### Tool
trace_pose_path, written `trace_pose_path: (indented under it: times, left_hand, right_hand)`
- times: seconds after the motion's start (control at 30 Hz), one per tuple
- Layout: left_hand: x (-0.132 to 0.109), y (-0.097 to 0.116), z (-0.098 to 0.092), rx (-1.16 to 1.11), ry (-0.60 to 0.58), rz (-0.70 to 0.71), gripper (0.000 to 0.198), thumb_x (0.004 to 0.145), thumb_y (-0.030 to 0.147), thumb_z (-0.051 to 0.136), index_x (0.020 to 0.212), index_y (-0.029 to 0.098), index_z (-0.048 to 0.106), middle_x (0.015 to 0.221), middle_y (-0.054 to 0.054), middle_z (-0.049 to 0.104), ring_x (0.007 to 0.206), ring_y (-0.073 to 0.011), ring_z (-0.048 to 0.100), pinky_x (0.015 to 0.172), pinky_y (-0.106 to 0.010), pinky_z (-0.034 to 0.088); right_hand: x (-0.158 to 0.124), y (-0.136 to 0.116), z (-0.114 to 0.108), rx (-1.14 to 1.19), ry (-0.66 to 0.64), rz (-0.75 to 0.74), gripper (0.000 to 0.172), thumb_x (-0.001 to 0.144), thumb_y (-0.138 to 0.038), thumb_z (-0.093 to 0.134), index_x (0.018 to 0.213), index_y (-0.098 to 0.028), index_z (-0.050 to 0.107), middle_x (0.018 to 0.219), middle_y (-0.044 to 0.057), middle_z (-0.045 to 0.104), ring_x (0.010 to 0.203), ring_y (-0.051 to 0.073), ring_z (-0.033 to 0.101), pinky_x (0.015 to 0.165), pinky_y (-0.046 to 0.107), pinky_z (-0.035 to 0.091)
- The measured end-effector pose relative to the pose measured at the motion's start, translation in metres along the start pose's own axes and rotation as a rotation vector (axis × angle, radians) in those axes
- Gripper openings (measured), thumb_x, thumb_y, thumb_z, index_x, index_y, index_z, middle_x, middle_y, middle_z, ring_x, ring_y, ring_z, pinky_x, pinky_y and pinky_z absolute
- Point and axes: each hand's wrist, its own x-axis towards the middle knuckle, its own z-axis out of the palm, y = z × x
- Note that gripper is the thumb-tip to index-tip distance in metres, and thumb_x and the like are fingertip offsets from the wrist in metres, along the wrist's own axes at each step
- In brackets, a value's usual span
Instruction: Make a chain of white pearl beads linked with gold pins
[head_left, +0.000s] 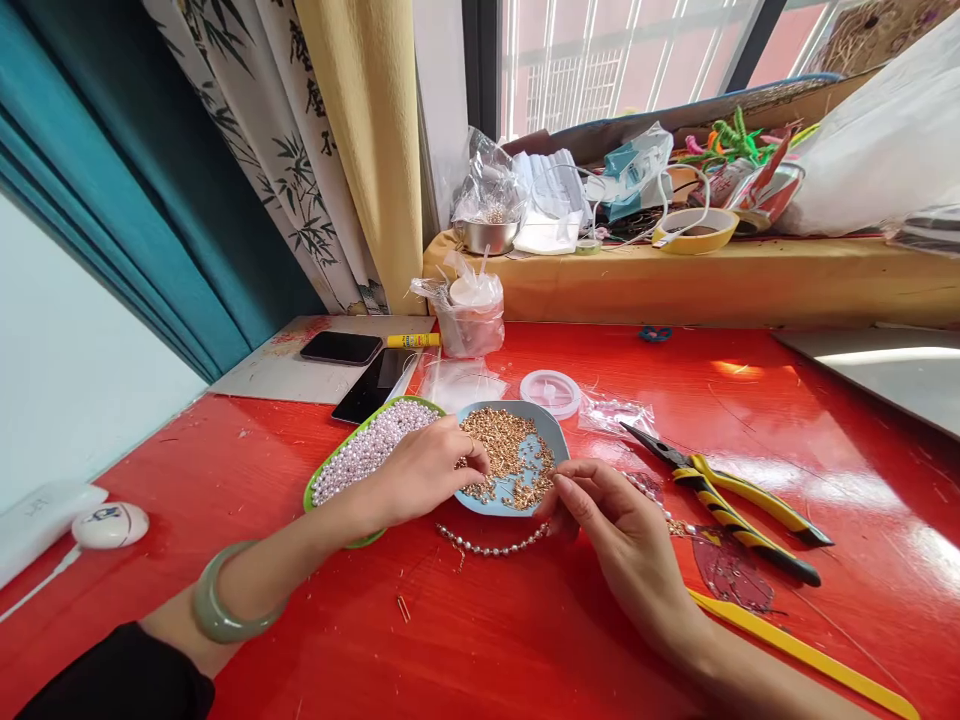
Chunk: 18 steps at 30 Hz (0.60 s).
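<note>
My left hand [435, 465], a green bangle [225, 600] on its wrist, reaches over a blue dish [553, 425] of small gold beads [499, 430]. Its thumb and fingers are pinched together at the beads; whatever lies between them is too small to make out. By the dish's right side, my right hand [611, 520] is closed in a pinch on a strand of pearl-like beads [495, 550]. The strand curves over the table in front of the dish, with a small gold chain at its left; part of it is hidden behind my fingers. Partly beneath my left forearm sits a green tray [309, 490] of pale pearl beads [375, 450].
Black-and-yellow pliers [720, 490] and yellow tweezers [810, 650] lie at right on the red table [337, 640]. Behind the dish are a clear round lid [550, 393], a bagged cup [474, 315], two phones [341, 347] and a glue stick [412, 341]. Supplies crowd the windowsill [675, 275].
</note>
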Motion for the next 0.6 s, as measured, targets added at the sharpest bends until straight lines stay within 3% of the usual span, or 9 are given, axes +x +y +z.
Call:
trace_pose_path:
  times: [0.4, 0.6]
  left_hand:
    - [0.002, -0.005, -0.008, 0.011, 0.023, -0.007, 0.015, 0.081, 0.023, 0.054, 0.08, 0.022, 0.069, 0.082, -0.004, 0.063, 0.081, -0.0198, 0.055, 0.076, -0.034, 0.042]
    - [0.001, -0.002, -0.011, 0.048, 0.03, 0.029, 0.014, 0.082, 0.019, 0.054, 0.079, 0.021, 0.068, 0.084, -0.002, 0.067, 0.089, -0.0206, 0.051, 0.078, -0.034, 0.04]
  right_hand:
    - [0.003, 0.003, -0.001, 0.007, 0.005, 0.039, 0.015, 0.087, -0.032, 0.048, 0.084, -0.018, 0.053, 0.066, 0.001, 0.064, 0.056, 0.013, 0.057, 0.053, 0.026, 0.045]
    - [0.003, 0.002, -0.001, 0.007, 0.008, 0.043, 0.015, 0.087, -0.031, 0.05, 0.081, -0.018, 0.053, 0.065, 0.0, 0.062, 0.055, 0.011, 0.055, 0.054, 0.025, 0.044]
